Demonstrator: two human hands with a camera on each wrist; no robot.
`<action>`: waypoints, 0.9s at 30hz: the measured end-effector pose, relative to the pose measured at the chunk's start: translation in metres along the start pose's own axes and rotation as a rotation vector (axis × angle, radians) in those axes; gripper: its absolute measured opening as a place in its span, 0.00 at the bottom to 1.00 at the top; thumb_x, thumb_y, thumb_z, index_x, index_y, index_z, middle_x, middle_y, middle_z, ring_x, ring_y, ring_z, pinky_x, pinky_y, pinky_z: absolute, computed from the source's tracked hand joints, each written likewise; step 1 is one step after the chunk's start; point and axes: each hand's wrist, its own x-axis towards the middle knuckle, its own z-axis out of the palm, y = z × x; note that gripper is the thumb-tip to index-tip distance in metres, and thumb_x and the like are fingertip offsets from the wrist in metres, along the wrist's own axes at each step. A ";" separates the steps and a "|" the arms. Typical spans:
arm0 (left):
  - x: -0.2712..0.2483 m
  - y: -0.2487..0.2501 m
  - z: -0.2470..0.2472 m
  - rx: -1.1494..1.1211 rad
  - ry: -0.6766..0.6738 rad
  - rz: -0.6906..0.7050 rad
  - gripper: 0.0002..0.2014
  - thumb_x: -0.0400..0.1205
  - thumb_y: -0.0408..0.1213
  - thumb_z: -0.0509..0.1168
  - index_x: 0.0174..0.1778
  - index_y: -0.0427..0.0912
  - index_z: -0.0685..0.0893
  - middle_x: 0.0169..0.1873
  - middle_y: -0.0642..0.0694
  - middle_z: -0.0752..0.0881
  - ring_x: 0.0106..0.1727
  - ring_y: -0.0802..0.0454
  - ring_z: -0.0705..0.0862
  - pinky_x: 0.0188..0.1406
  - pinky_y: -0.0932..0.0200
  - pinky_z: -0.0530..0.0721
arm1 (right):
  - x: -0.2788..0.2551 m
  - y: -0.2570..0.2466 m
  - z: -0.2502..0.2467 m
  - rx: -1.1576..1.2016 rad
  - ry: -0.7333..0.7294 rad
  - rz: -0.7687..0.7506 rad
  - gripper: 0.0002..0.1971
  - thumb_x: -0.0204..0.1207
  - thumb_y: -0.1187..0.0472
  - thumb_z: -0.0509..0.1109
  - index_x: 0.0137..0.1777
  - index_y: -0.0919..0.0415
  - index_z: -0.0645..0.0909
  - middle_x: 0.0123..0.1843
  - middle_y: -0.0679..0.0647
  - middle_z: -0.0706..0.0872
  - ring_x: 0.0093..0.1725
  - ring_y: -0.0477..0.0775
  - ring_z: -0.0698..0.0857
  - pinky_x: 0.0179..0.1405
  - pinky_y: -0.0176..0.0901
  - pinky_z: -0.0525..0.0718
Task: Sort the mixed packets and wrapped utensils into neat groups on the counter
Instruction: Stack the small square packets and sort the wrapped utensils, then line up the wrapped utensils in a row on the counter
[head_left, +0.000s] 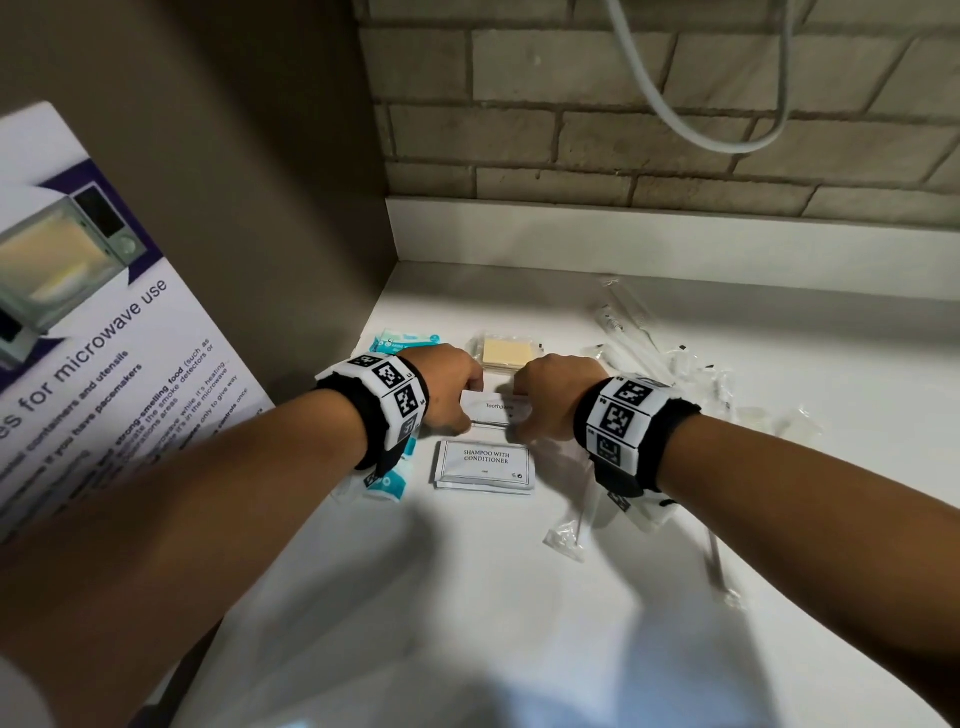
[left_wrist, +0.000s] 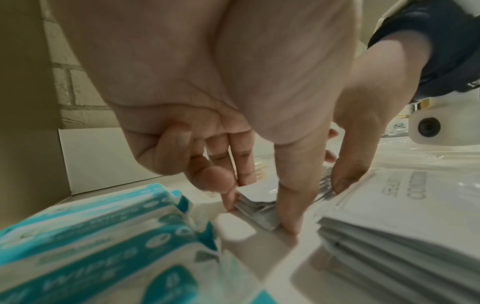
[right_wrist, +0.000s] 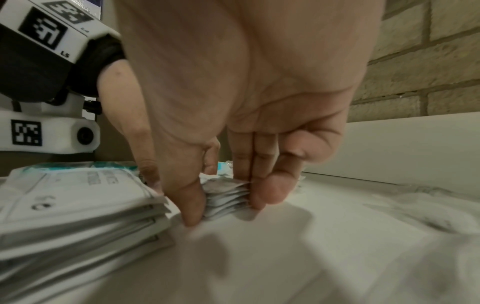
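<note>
A small stack of white toothpaste packets (head_left: 497, 413) lies on the white counter (head_left: 519, 597). My left hand (head_left: 464, 410) pinches its left end between thumb and fingers, as the left wrist view shows with the left hand (left_wrist: 259, 215) on the toothpaste stack (left_wrist: 255, 211). At the other end, my right hand (head_left: 525, 415) pinches the stack, and the right wrist view shows the right hand (right_wrist: 223, 205) with the thumb (right_wrist: 192, 203) on the near side of the toothpaste stack (right_wrist: 226, 198). A shampoo packet stack (head_left: 485, 462) lies just in front.
Teal wipe packets (head_left: 410, 340) lie at the back left, more wipe packets (head_left: 389, 480) under my left wrist. A yellow packet (head_left: 501, 351) sits behind the hands. Clear-wrapped utensils (head_left: 649, 343) are scattered at the right. A microwave notice (head_left: 104, 338) leans at the left; a brick wall (head_left: 623, 130) stands behind.
</note>
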 end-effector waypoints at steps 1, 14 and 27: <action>0.000 0.000 0.000 -0.009 -0.004 0.000 0.20 0.70 0.47 0.75 0.57 0.52 0.83 0.49 0.53 0.87 0.47 0.50 0.86 0.52 0.53 0.86 | 0.000 0.000 0.000 0.002 -0.001 -0.001 0.23 0.64 0.38 0.73 0.52 0.53 0.84 0.46 0.50 0.88 0.47 0.55 0.86 0.39 0.42 0.78; -0.015 0.020 -0.041 -0.193 0.142 0.078 0.21 0.77 0.45 0.74 0.64 0.45 0.82 0.53 0.50 0.86 0.46 0.53 0.82 0.47 0.60 0.75 | -0.041 0.069 -0.042 0.289 0.121 0.092 0.18 0.75 0.47 0.71 0.62 0.52 0.82 0.58 0.49 0.88 0.60 0.53 0.84 0.64 0.44 0.75; -0.020 0.141 0.022 -0.070 -0.022 0.061 0.21 0.78 0.52 0.70 0.37 0.34 0.82 0.30 0.40 0.80 0.36 0.39 0.84 0.26 0.58 0.71 | -0.065 0.111 0.005 0.210 0.004 0.331 0.24 0.73 0.54 0.74 0.67 0.62 0.77 0.63 0.60 0.84 0.61 0.62 0.84 0.56 0.48 0.85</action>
